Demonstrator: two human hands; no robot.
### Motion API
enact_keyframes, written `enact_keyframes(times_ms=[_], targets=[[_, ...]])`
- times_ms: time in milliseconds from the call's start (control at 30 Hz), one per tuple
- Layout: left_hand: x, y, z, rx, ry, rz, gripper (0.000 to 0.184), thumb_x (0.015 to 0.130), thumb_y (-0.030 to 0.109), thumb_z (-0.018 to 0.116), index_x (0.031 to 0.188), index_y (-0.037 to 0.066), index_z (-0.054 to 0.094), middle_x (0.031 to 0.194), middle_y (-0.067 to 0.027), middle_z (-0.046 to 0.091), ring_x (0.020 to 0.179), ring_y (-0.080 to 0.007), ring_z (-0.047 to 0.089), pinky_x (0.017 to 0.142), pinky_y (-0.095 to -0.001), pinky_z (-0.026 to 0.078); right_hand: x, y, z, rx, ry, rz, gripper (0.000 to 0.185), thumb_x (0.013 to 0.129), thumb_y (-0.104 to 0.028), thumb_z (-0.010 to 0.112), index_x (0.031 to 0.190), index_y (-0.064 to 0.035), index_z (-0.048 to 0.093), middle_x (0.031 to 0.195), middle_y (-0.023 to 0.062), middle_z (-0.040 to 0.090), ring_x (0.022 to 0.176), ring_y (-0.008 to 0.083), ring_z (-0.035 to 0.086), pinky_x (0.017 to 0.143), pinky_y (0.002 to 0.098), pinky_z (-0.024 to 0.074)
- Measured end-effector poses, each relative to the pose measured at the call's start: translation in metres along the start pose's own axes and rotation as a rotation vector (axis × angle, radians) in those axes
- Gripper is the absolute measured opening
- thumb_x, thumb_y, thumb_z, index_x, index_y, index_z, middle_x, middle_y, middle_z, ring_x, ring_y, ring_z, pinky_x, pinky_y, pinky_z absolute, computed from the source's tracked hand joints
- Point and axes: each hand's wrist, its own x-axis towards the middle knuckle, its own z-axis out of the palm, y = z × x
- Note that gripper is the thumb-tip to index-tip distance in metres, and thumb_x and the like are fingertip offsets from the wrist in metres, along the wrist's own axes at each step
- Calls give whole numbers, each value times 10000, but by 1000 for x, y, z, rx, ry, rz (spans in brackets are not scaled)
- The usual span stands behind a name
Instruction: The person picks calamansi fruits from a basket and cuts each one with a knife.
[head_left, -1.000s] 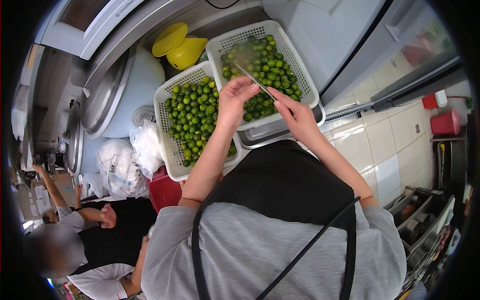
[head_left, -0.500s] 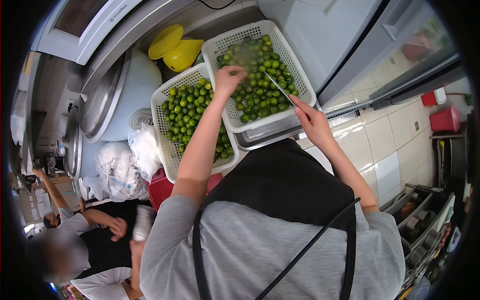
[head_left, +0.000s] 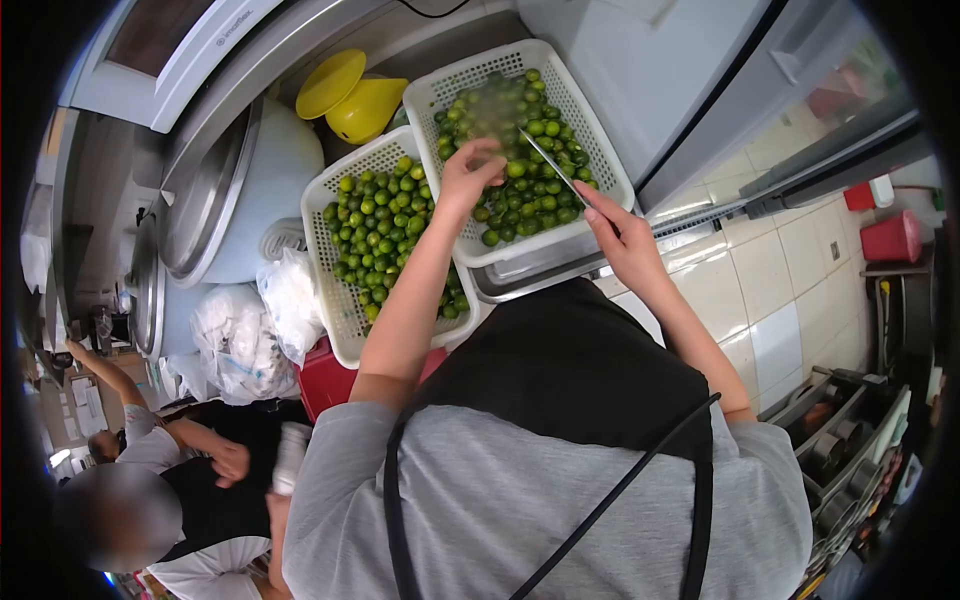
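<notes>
My right hand (head_left: 622,238) is closed on the handle of a knife (head_left: 552,163), whose blade points up and left over the right-hand white basket (head_left: 617,172). Small green citrus fruits (head_left: 540,200) fill much of that basket. Over its left part is my left hand (head_left: 470,177), fingers curled, with a green fruit at the fingertips. A second white basket (head_left: 322,290), tilted beside the first at the left, holds more green fruits (head_left: 385,225). A blurred patch hides the fruits near the far side of the right-hand basket.
A yellow container (head_left: 360,105) stands behind the left basket. Plastic bags (head_left: 240,335) and large lidded vessels (head_left: 225,190) are at the left. Two co-workers in dark aprons (head_left: 215,490) are at the lower left. A metal rack (head_left: 840,450) stands at the lower right.
My hands were together at the knife and have moved apart. My left hand went left into the basket, then shifted slightly right. The knife still points over the fruits.
</notes>
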Motion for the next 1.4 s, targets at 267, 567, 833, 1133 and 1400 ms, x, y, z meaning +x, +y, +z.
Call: enact_keyframes(times_ms=[267,567,833,1133,1400], targets=[[-21,11,-21,-613,-131,-141,312,840,6,509,1141,-64,473,991,-122,549,905,-202,579,899,-335,489,3,-6,11,1,-51,-25,320,897,-189,496,1209,-123,518,986,163,625,773,207,616,732,281,453],[-43,21,-7,-652,-15,-51,195,846,59,564,1025,-9,528,1003,-82,565,950,-163,563,853,-287,500,-2,-8,26,32,-69,-131,310,893,-202,506,1194,-130,533,920,169,633,679,218,590,688,281,456],[-51,31,8,-613,-115,-25,139,814,4,585,952,8,575,964,-65,579,915,-165,577,849,-316,503,7,1,33,-12,49,-278,319,893,-210,502,1196,-114,527,892,203,618,671,277,589,663,308,459],[-49,35,10,-516,71,70,219,768,-52,618,980,-24,574,915,-53,555,829,-164,597,789,-288,518,-5,-4,25,15,-33,-174,316,901,-211,486,1200,-117,526,878,189,623,661,229,599,654,299,457],[-55,28,21,-320,8,149,168,798,-32,592,964,-18,575,941,-80,594,863,-152,589,797,-303,510,5,-24,21,-27,-126,-22,315,910,-161,474,1214,-87,514,1133,137,585,1031,177,568,848,258,415]])
